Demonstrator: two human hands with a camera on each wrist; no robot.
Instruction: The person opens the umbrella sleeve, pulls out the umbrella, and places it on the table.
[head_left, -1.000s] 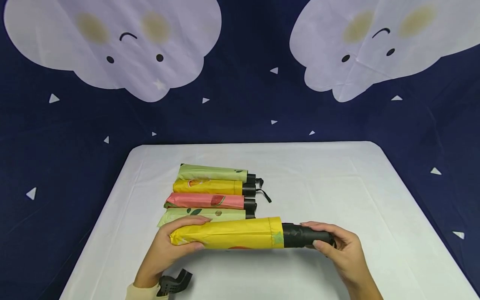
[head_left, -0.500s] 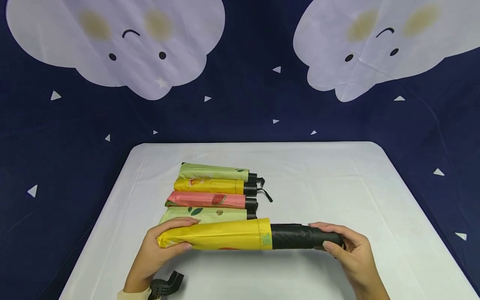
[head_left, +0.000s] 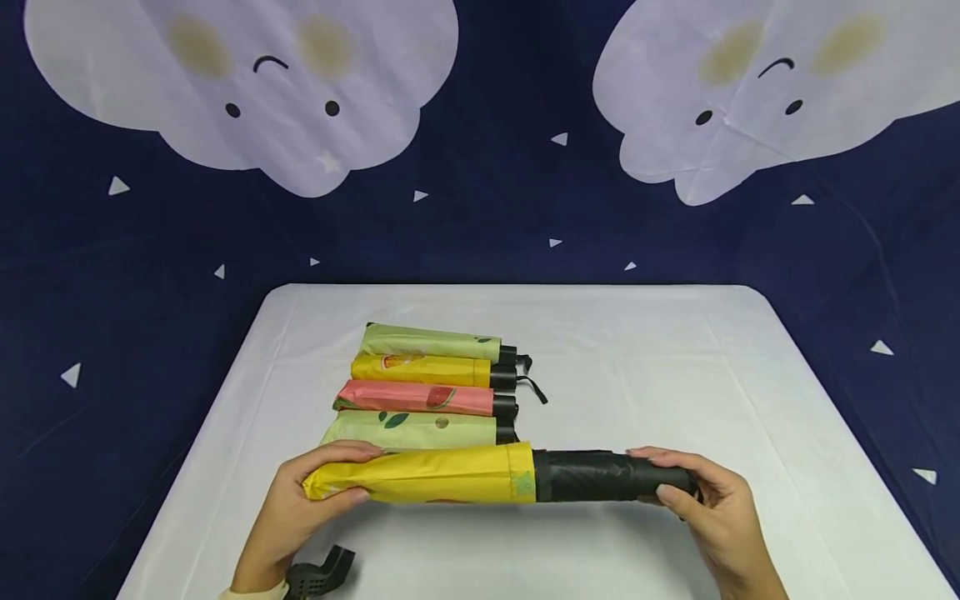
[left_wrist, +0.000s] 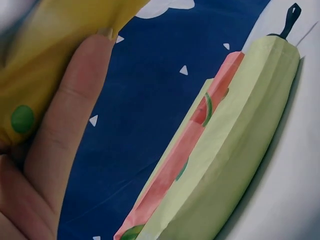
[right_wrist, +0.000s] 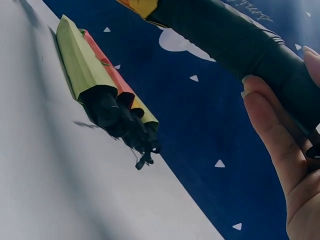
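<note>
Both hands hold a folded black umbrella (head_left: 585,476) level above the near part of the table, its left part inside a yellow sleeve (head_left: 435,475). My left hand (head_left: 303,492) grips the sleeve's closed left end, thumb below and fingers above. At the other end, my right hand (head_left: 712,504) grips the umbrella's handle end between thumb and fingers. A length of black fabric shows between the sleeve's mouth and the right hand. In the right wrist view the black umbrella (right_wrist: 225,37) runs out of the yellow sleeve at the top.
Behind the held umbrella lie several sleeved umbrellas side by side: light green (head_left: 427,430), pink (head_left: 420,397), yellow (head_left: 420,369) and another light green (head_left: 431,342). Their black handles point right. They rest on a white-covered table (head_left: 637,367). A dark blue cloth (head_left: 480,233) hangs behind.
The left hand has moved left with the yellow sleeve, and the right hand slightly right with the handle. More of the black umbrella now shows outside the sleeve.
</note>
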